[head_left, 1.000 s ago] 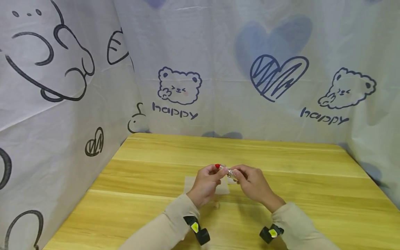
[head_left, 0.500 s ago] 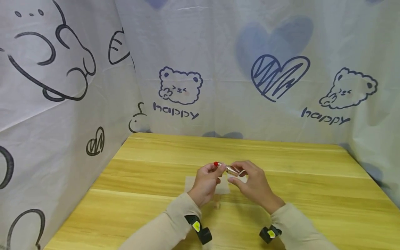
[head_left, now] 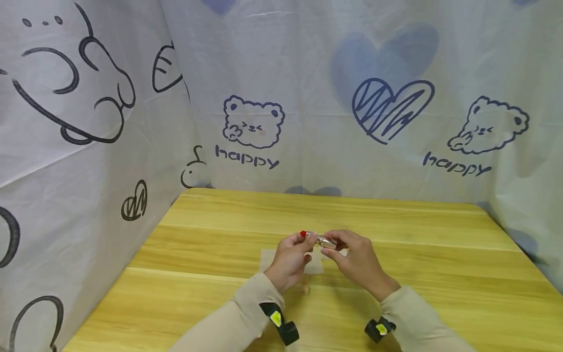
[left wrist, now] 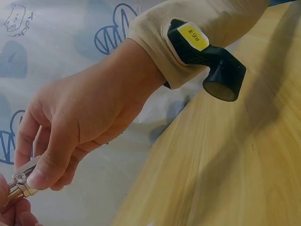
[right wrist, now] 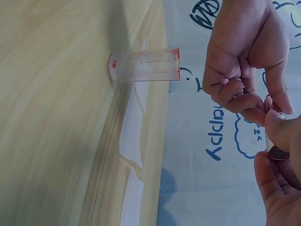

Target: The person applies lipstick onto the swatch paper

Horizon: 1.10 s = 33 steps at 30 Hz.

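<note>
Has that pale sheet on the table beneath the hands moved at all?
No: in the head view, the pale sheet shows no shift against the table's back edge.

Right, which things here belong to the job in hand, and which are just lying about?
In the job:
Red-tipped lipstick, gripped by the left hand and right hand
Clear cylinder, perhaps its cap, on the table

Probably just about:
White sheet on the table, neither hand on it
Printed curtain behind
</note>
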### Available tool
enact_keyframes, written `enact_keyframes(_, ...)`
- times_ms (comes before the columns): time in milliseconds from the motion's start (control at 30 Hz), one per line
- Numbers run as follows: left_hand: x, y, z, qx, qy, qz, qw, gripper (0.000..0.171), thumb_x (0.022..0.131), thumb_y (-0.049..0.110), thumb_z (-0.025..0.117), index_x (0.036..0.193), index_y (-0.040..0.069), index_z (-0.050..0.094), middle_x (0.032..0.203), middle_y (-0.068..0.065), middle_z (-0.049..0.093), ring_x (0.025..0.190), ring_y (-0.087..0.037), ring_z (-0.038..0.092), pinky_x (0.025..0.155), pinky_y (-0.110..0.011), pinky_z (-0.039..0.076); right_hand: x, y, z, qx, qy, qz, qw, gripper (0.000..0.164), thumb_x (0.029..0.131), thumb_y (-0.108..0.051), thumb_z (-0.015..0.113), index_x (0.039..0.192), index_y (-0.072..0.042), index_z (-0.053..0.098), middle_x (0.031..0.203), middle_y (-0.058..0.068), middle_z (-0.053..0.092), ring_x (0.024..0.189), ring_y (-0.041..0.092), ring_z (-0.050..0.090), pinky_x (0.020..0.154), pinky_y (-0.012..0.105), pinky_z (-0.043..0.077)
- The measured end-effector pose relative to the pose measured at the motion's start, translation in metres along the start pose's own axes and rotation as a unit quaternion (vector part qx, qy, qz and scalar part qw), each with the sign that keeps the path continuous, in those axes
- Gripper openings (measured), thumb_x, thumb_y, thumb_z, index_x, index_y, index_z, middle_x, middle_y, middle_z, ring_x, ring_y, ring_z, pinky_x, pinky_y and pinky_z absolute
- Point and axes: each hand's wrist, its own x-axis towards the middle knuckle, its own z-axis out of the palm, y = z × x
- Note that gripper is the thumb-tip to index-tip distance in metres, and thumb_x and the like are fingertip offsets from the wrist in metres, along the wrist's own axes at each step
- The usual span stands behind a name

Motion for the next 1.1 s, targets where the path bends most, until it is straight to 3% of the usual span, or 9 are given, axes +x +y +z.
enact_keyframes(333, 0.000, 0.001, -0.001, 0.007, -0.014, 0.002, 0.9999, 0.022, 0.097, 0.014, 0.061, 0.112, -0.003, 0.061, 0.091, 0.000, 0.055, 0.081, -0.013, 0.047, 0.066, -0.023, 0.038, -0.003, -0.001, 0.000, 0.008, -0.042, 0.012, 0.999, 0.018, 0.087, 0.000, 0.071, 0.104, 0.004, 0.069, 0.083, 0.004, 0.069, 0.067, 0.007, 0.063, 0.058, 0.022, 0.054)
enact_keyframes(800, 0.003, 0.002, -0.010, 0.027, -0.066, -0.006, 0.9975, 0.014, 0.097, 0.019, 0.061, 0.100, 0.006, 0.059, 0.090, 0.000, 0.055, 0.082, -0.015, 0.050, 0.067, -0.025, 0.040, 0.002, -0.002, -0.004, 0.023, -0.085, 0.062, 0.994, 0.015, 0.093, -0.007, 0.065, 0.104, 0.002, 0.068, 0.084, 0.002, 0.068, 0.069, 0.009, 0.063, 0.060, 0.025, 0.054)
enact_keyframes(1100, 0.008, 0.000, -0.015, 0.055, -0.044, -0.005, 0.9975, 0.017, 0.096, 0.021, 0.063, 0.102, 0.005, 0.062, 0.091, 0.000, 0.058, 0.084, -0.016, 0.051, 0.069, -0.026, 0.043, 0.006, -0.002, -0.004, 0.013, -0.101, 0.072, 0.992, 0.020, 0.093, -0.012, 0.066, 0.108, 0.001, 0.069, 0.089, 0.001, 0.067, 0.074, 0.010, 0.063, 0.064, 0.023, 0.054)
